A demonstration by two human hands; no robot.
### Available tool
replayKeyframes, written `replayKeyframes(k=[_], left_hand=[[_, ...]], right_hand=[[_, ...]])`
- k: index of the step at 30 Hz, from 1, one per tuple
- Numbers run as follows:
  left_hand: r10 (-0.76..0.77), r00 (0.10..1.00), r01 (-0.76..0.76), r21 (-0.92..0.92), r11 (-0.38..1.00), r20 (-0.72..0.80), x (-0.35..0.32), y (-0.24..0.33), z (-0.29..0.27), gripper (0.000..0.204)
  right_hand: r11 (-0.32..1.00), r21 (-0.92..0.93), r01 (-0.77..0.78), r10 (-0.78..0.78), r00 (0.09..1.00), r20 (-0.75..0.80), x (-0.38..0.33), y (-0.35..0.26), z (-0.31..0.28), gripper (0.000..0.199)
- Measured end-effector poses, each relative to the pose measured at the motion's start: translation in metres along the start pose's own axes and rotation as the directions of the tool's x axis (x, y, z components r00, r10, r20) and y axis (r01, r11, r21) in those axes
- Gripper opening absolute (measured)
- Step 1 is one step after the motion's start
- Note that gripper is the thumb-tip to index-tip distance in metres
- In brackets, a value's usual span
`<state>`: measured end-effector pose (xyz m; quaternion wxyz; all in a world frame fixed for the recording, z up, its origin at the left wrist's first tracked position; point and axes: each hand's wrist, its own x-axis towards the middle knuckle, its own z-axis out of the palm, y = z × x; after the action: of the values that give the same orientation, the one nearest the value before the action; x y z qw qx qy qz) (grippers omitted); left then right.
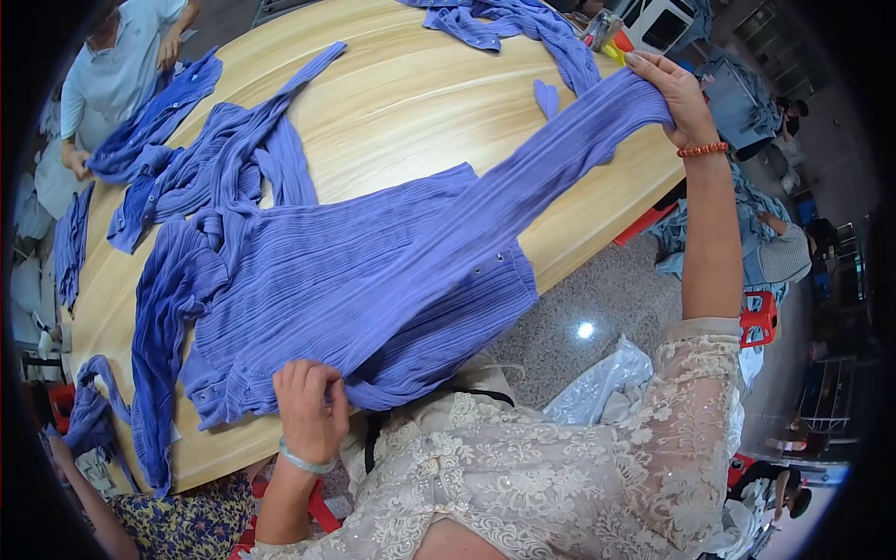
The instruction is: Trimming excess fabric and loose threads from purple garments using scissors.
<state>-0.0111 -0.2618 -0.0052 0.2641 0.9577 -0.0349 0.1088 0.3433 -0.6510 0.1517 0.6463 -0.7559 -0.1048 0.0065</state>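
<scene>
A purple-blue ribbed cardigan [317, 271] with small snap-like buttons lies spread on the table in front of me. One of its sleeves [532, 196] is stretched taut in a diagonal toward the upper right. My right hand [674, 98], raised past the table's right edge, grips the end of that sleeve between thumb and fingers. Near the table's front edge, my left hand [313, 406] is closed on the cardigan's fabric at the sleeve's other end. The fold pinched in its fingertips is mostly hidden.
More purple garments [233, 154] lie on the pale wooden table [392, 93], some at its far edge. A person [126, 75] handles one at the far left; another person's patterned clothing [187, 518] shows lower left. A plastic bag [602, 383] and red stool [758, 319] are at right.
</scene>
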Motion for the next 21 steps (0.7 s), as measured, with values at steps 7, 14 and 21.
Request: replayKeyframes(k=[7, 14, 21], left_hand=[[0.05, 0.997, -0.049, -0.019, 0.999, 0.062, -0.002, -0.001, 0.005, 0.021], [0.118, 0.985, -0.117, -0.015, 0.993, 0.122, 0.003, 0.006, 0.01, 0.036], [0.147, 0.957, -0.16, 0.03, 0.987, 0.25, -0.001, 0.001, 0.019, 0.058]], right_hand=[[0.972, -0.162, -0.172, 0.16, 0.984, -0.081, -0.021, 0.045, -0.028, 0.026], [0.935, -0.296, -0.197, 0.184, 0.98, -0.07, -0.055, 0.045, -0.002, 0.026], [0.942, -0.332, 0.048, 0.051, 0.958, 0.283, -0.091, 0.011, 0.086, 0.023]])
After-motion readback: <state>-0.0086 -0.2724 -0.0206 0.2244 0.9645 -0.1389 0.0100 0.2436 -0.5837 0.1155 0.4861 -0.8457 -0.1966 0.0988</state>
